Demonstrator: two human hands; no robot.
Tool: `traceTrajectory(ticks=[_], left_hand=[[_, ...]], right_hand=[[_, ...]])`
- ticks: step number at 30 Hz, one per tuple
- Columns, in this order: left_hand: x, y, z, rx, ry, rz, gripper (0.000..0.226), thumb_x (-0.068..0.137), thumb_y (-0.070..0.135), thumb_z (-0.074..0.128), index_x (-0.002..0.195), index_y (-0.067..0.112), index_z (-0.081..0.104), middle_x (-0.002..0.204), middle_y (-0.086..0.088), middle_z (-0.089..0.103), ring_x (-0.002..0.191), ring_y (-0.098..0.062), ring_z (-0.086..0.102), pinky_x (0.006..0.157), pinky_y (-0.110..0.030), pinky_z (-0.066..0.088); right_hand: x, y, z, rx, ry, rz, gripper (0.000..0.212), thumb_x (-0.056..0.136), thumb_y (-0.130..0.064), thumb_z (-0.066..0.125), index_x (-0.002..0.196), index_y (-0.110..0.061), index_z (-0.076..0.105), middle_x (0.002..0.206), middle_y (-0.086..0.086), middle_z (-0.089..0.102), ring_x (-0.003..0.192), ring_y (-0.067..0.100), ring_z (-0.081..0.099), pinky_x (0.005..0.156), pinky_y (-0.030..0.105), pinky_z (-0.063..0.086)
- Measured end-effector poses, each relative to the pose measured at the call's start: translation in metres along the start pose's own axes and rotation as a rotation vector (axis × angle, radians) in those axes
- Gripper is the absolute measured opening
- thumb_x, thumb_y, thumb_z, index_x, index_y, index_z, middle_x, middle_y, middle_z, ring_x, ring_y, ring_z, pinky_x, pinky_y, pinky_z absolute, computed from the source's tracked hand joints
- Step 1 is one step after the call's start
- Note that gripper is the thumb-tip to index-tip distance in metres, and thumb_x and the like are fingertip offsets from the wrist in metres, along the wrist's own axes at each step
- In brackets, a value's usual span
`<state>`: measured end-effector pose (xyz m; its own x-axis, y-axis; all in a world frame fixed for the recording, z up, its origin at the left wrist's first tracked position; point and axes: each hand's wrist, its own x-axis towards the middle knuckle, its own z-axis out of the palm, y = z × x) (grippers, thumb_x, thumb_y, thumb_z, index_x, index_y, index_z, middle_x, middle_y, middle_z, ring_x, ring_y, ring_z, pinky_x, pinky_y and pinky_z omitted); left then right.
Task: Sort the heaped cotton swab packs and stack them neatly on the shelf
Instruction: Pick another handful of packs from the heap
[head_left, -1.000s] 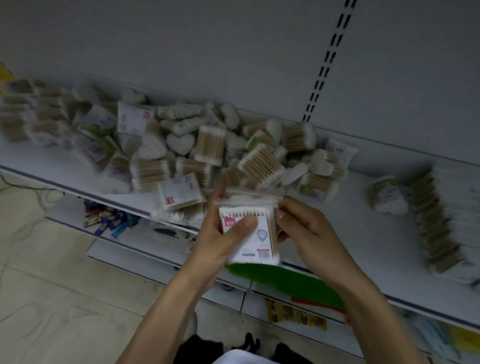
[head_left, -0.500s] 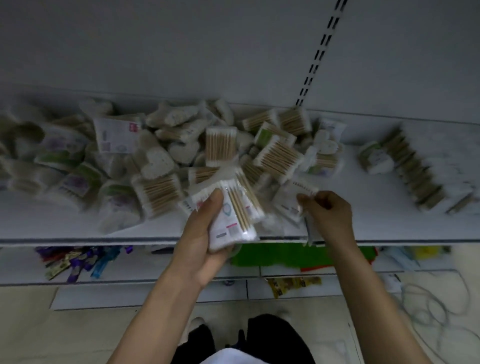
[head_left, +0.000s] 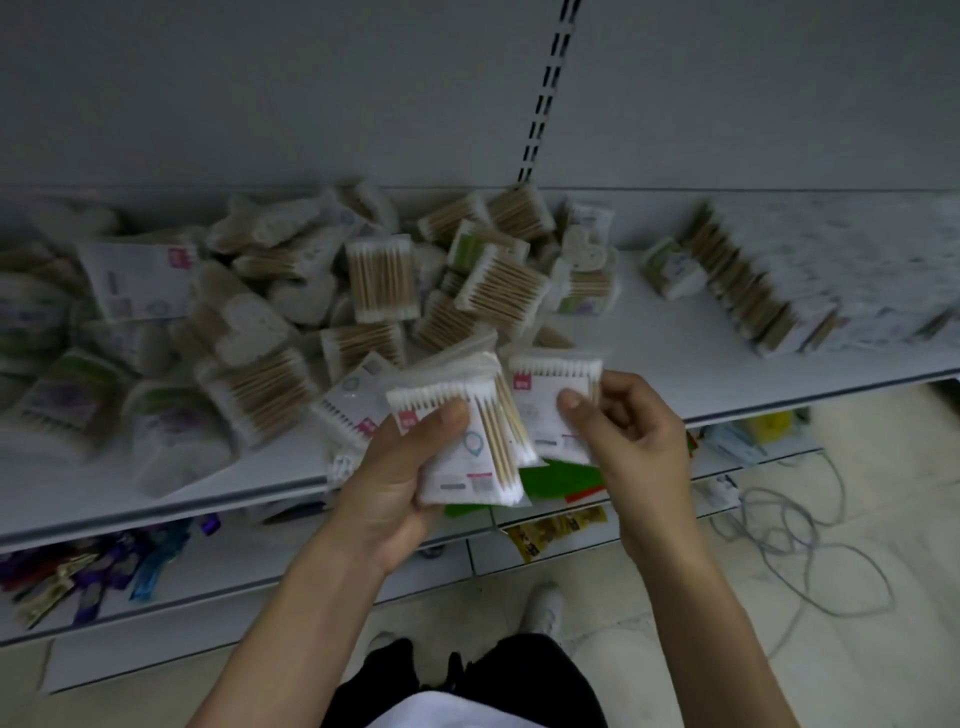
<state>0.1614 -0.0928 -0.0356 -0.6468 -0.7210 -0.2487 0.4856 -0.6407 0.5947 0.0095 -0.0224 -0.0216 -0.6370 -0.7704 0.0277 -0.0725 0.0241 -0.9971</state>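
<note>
Here the grey back panel (head_left: 260, 88) rises behind the shelf (head_left: 675, 358), and a slotted upright (head_left: 545, 88) runs down it to the rear edge of the shelf. The shelf itself is white and wide, and it carries nearly all the cotton swab packs.

On the left and middle part of the shelf lies the heap (head_left: 384, 280): many packs, some rectangular with wooden sticks showing, some heart-shaped, lying across each other in every direction. At the right end of the shelf stands the neat row (head_left: 748, 291), packs on edge and pressed one against the next. Between the heap and this row, one green-labelled pack (head_left: 670, 267) lies alone on the shelf.

Below the shelf there is a lower shelf (head_left: 249, 566) with coloured packets (head_left: 93, 571) at its left. Under the right end of the shelf, a grey cable (head_left: 810, 540) lies in loops on the floor.

In front of the shelf edge, near its middle, both hands are raised. The left hand (head_left: 395, 483) grips a bundle of packs (head_left: 467, 447), the thumb pressed on the front label and the fingers curled behind. The right hand (head_left: 634, 436) pinches a single pack (head_left: 545, 410), thumb on its face, just right of the bundle. The edge of this pack meets the bundle; whether they really touch, I cannot tell.
</note>
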Motion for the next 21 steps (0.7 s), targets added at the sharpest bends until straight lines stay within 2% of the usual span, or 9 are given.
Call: traceTrajectory(ticks=[3,6,10,11,13,15,18,19,21], left_hand=[[-0.004,0.005,0.0,0.032,-0.009,0.008,0.071,0.029,0.039,0.098,0.092,0.014,0.078,0.098,-0.013,0.074,0.087,-0.023,0.072,0.066,-0.033,0.058],[-0.008,0.014,-0.005,-0.033,0.05,0.048,0.072,0.019,0.039,0.098,0.084,0.013,0.079,0.088,-0.011,0.075,0.076,-0.02,0.073,0.058,-0.029,0.057],[-0.014,0.03,-0.013,-0.068,0.073,0.069,0.07,0.012,0.04,0.098,0.075,0.016,0.08,0.081,-0.007,0.075,0.069,-0.017,0.072,0.052,-0.027,0.056],[-0.014,0.032,-0.014,-0.102,0.085,0.071,0.07,0.011,0.038,0.098,0.075,0.015,0.08,0.083,-0.007,0.075,0.071,-0.017,0.073,0.052,-0.027,0.056],[-0.014,0.034,-0.016,-0.17,0.103,0.083,0.071,0.01,0.033,0.098,0.075,0.014,0.08,0.086,-0.008,0.075,0.073,-0.018,0.073,0.053,-0.028,0.057],[-0.012,0.035,-0.017,-0.219,0.119,0.099,0.071,0.012,0.029,0.099,0.079,0.013,0.08,0.093,-0.009,0.075,0.08,-0.02,0.073,0.057,-0.033,0.059],[-0.007,0.042,-0.017,-0.236,0.124,0.124,0.072,0.016,0.029,0.1,0.084,0.014,0.08,0.104,-0.009,0.074,0.092,-0.022,0.072,0.075,-0.044,0.058],[-0.005,0.044,-0.016,-0.23,0.115,0.134,0.072,0.017,0.03,0.1,0.085,0.015,0.08,0.104,-0.008,0.073,0.093,-0.022,0.071,0.075,-0.044,0.059],[-0.002,0.048,-0.014,-0.232,0.101,0.154,0.071,0.017,0.029,0.1,0.083,0.016,0.08,0.101,-0.006,0.074,0.091,-0.02,0.072,0.067,-0.038,0.06]], right_hand=[[-0.009,-0.011,0.022,0.05,-0.163,-0.033,0.015,0.079,-0.02,0.073,0.091,-0.013,0.067,0.081,-0.002,0.071,0.073,0.012,0.067,0.065,0.021,0.053],[-0.01,-0.014,0.047,0.003,-0.241,-0.107,0.016,0.084,-0.024,0.066,0.094,-0.012,0.067,0.086,0.0,0.071,0.078,0.018,0.068,0.068,0.026,0.054],[0.002,-0.018,0.066,-0.123,-0.392,-0.181,0.012,0.094,-0.02,0.058,0.091,-0.013,0.067,0.078,-0.005,0.067,0.072,0.004,0.063,0.063,0.015,0.045],[0.01,-0.019,0.069,-0.185,-0.391,-0.219,0.016,0.095,-0.022,0.057,0.084,-0.014,0.066,0.074,-0.005,0.064,0.07,0.005,0.061,0.061,0.018,0.043],[0.034,-0.013,0.068,-0.298,-0.262,-0.311,0.018,0.093,-0.028,0.056,0.08,-0.02,0.065,0.078,-0.001,0.063,0.074,0.01,0.059,0.064,0.026,0.045],[0.065,-0.002,0.06,-0.484,-0.064,-0.394,0.019,0.087,-0.029,0.057,0.098,-0.018,0.067,0.098,0.003,0.064,0.092,0.018,0.06,0.077,0.033,0.048],[0.106,0.014,0.045,-0.928,0.008,-0.396,0.057,0.085,-0.035,0.061,0.136,-0.014,0.047,0.133,0.012,0.049,0.122,0.032,0.042,0.096,0.041,0.036],[0.114,0.016,0.043,-1.058,-0.008,-0.375,0.063,0.086,-0.039,0.062,0.141,-0.015,0.041,0.139,0.011,0.041,0.127,0.031,0.035,0.099,0.042,0.031],[0.123,0.018,0.04,-1.185,-0.034,-0.386,0.06,0.084,-0.043,0.062,0.136,-0.018,0.046,0.141,0.011,0.035,0.129,0.031,0.029,0.099,0.041,0.026]])
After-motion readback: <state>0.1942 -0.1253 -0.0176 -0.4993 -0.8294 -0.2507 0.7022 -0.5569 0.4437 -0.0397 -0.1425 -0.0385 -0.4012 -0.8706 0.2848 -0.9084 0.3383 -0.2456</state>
